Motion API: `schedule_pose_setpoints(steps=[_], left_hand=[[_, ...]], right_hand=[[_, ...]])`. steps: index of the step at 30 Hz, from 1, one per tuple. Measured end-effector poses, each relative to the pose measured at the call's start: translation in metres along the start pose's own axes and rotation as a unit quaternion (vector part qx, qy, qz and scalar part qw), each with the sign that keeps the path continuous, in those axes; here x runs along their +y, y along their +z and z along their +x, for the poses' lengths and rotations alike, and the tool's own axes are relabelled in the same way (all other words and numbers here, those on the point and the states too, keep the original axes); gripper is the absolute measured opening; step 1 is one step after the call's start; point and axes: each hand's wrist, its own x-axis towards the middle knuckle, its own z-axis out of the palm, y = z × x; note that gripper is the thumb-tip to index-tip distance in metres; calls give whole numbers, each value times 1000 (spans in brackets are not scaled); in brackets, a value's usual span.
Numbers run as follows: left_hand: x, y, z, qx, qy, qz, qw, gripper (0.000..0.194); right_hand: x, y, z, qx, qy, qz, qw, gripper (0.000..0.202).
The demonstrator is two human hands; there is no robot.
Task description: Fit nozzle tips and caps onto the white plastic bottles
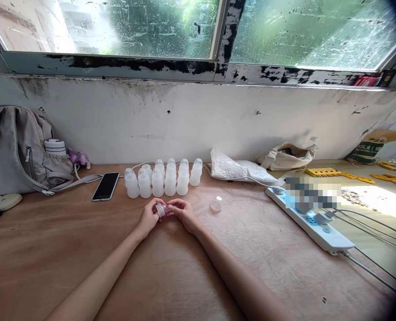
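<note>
My left hand (147, 219) pinches a small clear, ridged bottle collar (161, 209) just above the wooden table. From the other side, the fingertips of my right hand (185, 215) are closed on the same piece, at its narrower end; what exactly lies between them is too small to make out. Just beyond my hands stand several frosted white bottles (157, 183) in close rows, with clear domed tops. To the right of my right hand, a clear round cap (215, 206) lies on the table, with a small white disc (219, 198) beside it.
A phone (105, 187) lies left of the bottles, near a grey backpack (17, 147). Behind on the right are a white padded pouch (238, 170) and a beige bag (287, 156). A white power strip (331, 240) with cables crosses the right side. The wall and window close off the back.
</note>
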Motion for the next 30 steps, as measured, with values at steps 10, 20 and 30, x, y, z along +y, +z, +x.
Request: schedule_pose_setpoints(steps=[10, 20, 30], left_hand=[[11, -7, -2, -40, -54, -114, 991, 32], [1, -4, 4, -46, -44, 46, 997, 28], [86, -23, 14, 80, 135, 333, 930, 24]], right_hand=[[3, -2, 2, 6, 1, -25, 1000, 26], [6, 0, 3, 35, -33, -38, 998, 21], [1, -10, 7, 2, 14, 74, 997, 21]])
